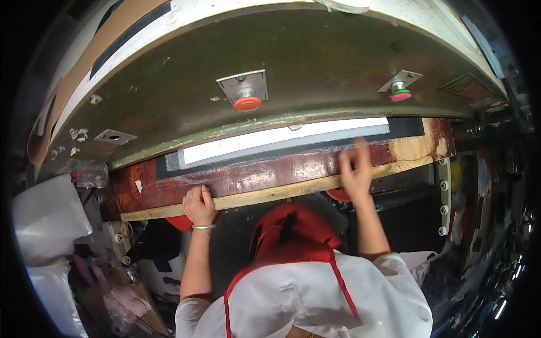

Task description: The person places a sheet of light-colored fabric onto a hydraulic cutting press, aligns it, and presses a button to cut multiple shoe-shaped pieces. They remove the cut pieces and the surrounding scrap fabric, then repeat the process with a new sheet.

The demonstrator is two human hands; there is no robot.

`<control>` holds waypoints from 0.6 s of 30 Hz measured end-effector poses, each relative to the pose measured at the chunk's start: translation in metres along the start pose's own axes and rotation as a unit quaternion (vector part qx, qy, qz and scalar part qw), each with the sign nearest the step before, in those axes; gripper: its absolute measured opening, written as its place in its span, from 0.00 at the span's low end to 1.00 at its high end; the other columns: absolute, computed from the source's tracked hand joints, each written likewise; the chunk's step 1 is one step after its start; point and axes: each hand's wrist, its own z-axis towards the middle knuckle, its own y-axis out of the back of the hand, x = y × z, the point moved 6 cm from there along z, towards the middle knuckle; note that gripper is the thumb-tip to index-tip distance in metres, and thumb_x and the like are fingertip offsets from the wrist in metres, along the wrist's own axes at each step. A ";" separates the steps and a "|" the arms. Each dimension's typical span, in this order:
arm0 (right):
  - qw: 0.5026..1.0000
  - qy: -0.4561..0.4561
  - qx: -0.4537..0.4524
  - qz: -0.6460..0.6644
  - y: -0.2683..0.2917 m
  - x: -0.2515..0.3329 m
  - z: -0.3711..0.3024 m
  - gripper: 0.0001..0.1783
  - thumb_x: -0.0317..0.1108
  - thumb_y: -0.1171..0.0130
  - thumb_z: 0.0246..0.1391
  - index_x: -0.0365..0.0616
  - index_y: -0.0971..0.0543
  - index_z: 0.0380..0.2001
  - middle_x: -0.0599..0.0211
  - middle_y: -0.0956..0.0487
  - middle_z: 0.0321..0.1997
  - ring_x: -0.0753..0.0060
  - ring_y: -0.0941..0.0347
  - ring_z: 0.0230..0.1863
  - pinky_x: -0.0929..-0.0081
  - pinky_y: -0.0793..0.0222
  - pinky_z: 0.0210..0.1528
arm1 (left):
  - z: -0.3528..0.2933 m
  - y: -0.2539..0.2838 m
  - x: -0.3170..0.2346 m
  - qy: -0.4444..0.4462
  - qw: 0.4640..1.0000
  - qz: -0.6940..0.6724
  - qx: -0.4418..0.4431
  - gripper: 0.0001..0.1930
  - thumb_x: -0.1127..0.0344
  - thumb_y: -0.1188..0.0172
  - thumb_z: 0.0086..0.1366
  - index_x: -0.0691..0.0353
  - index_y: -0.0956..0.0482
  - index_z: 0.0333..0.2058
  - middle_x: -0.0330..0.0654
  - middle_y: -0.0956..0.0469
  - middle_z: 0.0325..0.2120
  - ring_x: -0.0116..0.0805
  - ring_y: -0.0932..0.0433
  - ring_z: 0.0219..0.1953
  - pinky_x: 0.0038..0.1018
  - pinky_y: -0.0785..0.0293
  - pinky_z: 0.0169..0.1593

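Your left hand: curled at the board edge, grip unclear. Your right: blurred, fingers parted. White sheet: beyond your fingers. Step: apparently positioning; next calls for clear hands.

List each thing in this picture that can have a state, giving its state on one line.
Green panel: paint chipped in places
Red-brown board: surface worn, patchy at the right end
Black sheet: flat, partly covered
White sheet: flat above the black sheet
Red button: sticking out; pressed or not, unclear
Left hand: fingers curled, at the board's front edge
Right hand: open, blurred
Red apron: worn
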 end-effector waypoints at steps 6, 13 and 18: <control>0.991 0.122 0.039 -0.031 -0.008 -0.028 -0.052 0.05 0.29 0.36 0.43 0.40 0.19 0.24 0.57 0.22 0.26 0.55 0.26 0.30 0.64 0.30 0.35 | -0.015 -0.007 0.012 0.026 0.999 -0.004 0.021 0.10 0.65 0.45 0.61 0.59 0.27 0.22 0.43 0.27 0.20 0.45 0.28 0.26 0.37 0.36 0.32; 0.990 0.116 0.040 -0.067 0.013 0.018 -0.041 0.13 0.29 0.34 0.38 0.41 0.20 0.32 0.56 0.21 0.33 0.52 0.26 0.40 0.63 0.31 0.44 | -0.081 0.028 -0.006 0.029 1.000 0.000 0.002 0.09 0.67 0.45 0.60 0.59 0.27 0.20 0.44 0.29 0.18 0.45 0.30 0.24 0.37 0.39 0.30; 0.954 0.246 0.122 -0.119 -0.063 0.063 -0.038 0.56 0.36 0.27 0.29 0.42 0.45 0.64 0.41 0.40 0.60 0.38 0.50 0.64 0.48 0.49 0.64 | -0.131 0.055 -0.018 0.014 1.000 0.006 0.027 0.09 0.68 0.45 0.59 0.58 0.27 0.20 0.43 0.30 0.18 0.44 0.31 0.23 0.37 0.40 0.28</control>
